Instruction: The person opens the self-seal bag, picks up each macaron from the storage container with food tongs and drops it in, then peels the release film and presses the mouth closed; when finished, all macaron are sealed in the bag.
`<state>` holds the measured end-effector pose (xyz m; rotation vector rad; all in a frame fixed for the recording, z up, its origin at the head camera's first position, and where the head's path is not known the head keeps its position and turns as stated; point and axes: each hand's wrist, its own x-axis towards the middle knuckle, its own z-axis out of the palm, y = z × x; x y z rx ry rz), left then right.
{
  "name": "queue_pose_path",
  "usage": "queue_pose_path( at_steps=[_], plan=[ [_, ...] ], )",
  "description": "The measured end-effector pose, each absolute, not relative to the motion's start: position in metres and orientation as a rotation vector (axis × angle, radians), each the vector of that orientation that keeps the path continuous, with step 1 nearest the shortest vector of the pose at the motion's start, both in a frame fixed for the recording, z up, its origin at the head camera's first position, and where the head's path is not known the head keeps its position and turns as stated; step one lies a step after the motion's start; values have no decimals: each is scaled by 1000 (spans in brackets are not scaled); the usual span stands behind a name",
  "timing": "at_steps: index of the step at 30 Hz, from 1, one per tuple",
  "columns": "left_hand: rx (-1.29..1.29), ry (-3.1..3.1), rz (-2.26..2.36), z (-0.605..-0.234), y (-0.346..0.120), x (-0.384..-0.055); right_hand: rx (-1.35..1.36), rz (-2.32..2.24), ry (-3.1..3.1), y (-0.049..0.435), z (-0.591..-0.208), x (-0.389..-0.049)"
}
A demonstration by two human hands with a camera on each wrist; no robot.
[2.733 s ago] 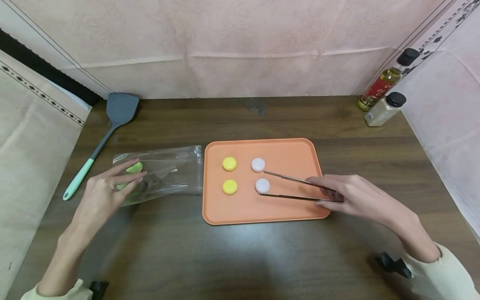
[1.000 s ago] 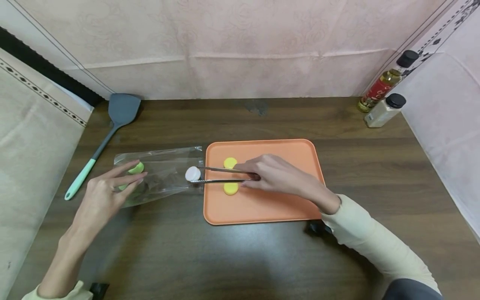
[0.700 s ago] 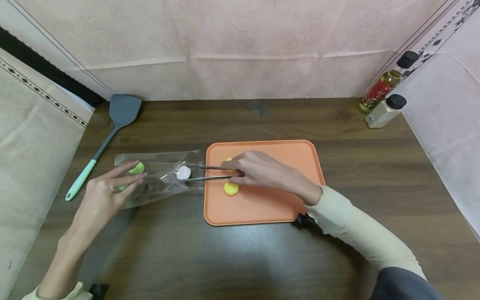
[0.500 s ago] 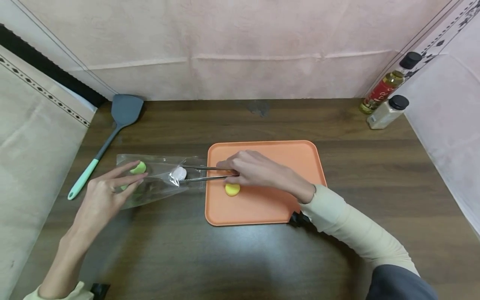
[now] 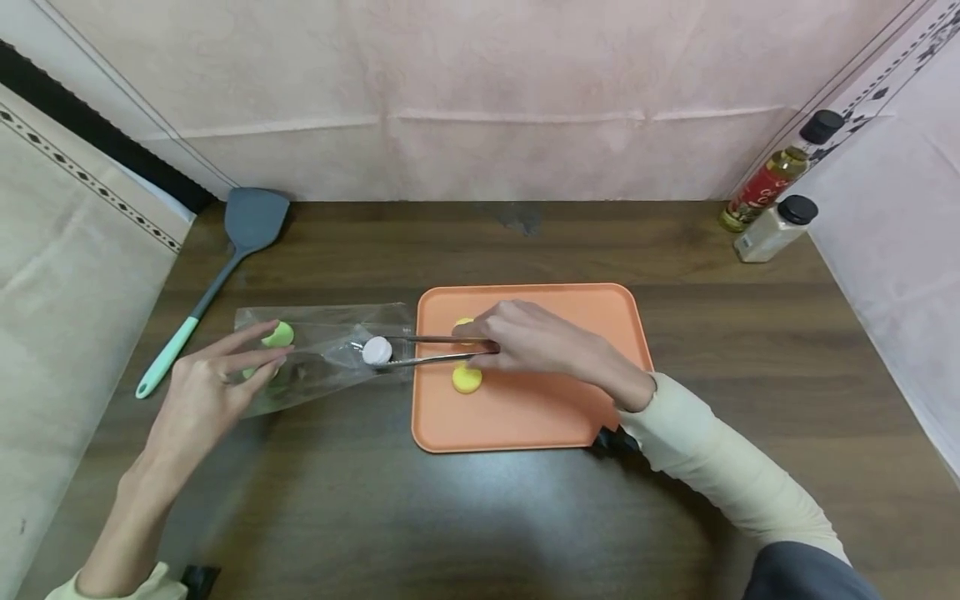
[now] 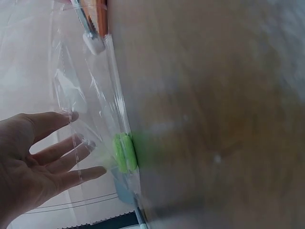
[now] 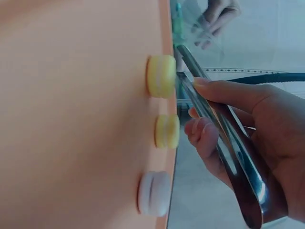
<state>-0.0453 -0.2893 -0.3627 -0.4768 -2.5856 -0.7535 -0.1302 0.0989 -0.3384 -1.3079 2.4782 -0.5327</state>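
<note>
Two yellow macarons (image 5: 467, 379) lie near the left edge of the orange tray (image 5: 600, 367), and the right wrist view shows one white macaron (image 7: 153, 192) there too, hidden behind the arm in the head view. The other white macaron (image 5: 377, 351) has left the tray: seconds ago it sat beside its twin, and now it is pinched in the tips of the metal tongs (image 5: 431, 350) at the mouth of the clear plastic bag (image 5: 322, 354), which lies on the table (image 5: 480, 517) just off the tray's left edge. Half a second ago the macaron looked further inside the mouth; it now sits slightly back toward the tray — whether it is under the film or resting on it I cannot tell. The right hand (image 5: 532, 342) squeezes the tongs with curled fingers and thumb. The left hand (image 5: 206, 387) is spread, fingers straight, pressing on the closed end of the bag beside the green macaron (image 5: 279, 335) inside, as it has all along. My judgement: the transfer is stalling at the mouth — the opening may be too flat.
</note>
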Motion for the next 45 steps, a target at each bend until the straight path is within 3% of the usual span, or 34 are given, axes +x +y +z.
queue_pose_path(
  at_steps=[7,18,31,45],
  plan=[
    [-471,-2572,-728,-362,-290,-44,-1313,-492,2477,97,-337,-131],
    [-473,-2581,-746,-362,-289,-42,-1460,-479,2434,51,-345,-139],
    [-474,-2584,-724,-363,-289,-42,-1387,-484,2473,7,-357,-140],
    [-448,-2632,-723,-363,-285,-43,-1294,-418,2484,3,-357,-134]
  ],
)
